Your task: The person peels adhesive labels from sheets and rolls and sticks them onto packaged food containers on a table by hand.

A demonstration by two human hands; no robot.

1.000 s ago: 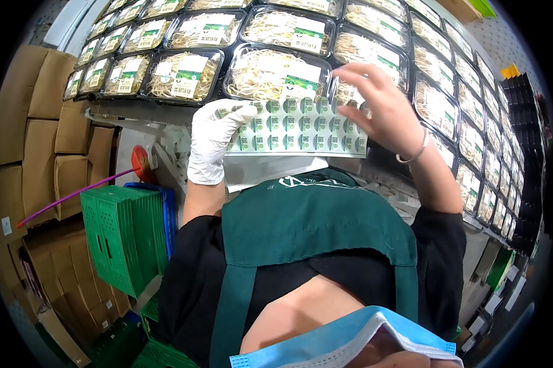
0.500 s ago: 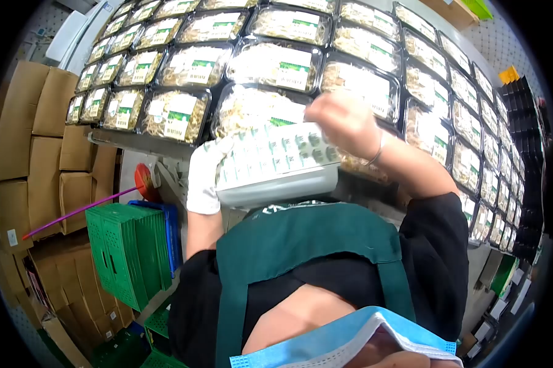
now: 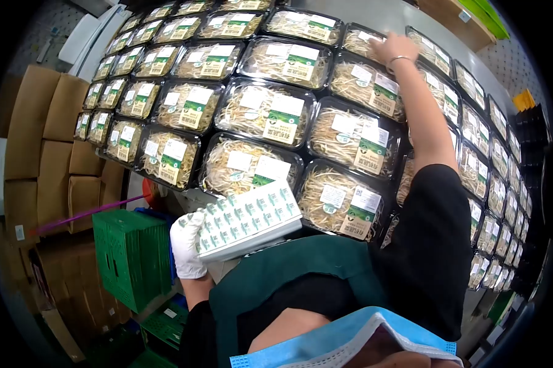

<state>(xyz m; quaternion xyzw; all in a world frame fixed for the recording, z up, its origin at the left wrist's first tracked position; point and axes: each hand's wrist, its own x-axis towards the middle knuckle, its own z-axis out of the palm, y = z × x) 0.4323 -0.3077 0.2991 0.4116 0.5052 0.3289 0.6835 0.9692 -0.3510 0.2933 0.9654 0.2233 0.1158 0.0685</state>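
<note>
Stickers [image 3: 249, 214], one stack in left hand [image 3: 189, 243], right hand [image 3: 399, 49] at one pack [image 3: 356, 42]

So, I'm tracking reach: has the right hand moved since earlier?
Yes: against the trays, the right hand has gone forward, from the sheet to a far tray.

The sticker sheet [image 3: 247, 216] is white with green rows, the trays [image 3: 298, 165] black.

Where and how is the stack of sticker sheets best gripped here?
Probably by the short left edge, coming from the person's left, where the gloved left hand holds it. The stack of sticker sheets is flat and oblong, so an end grip leaves most stickers uncovered.
</note>
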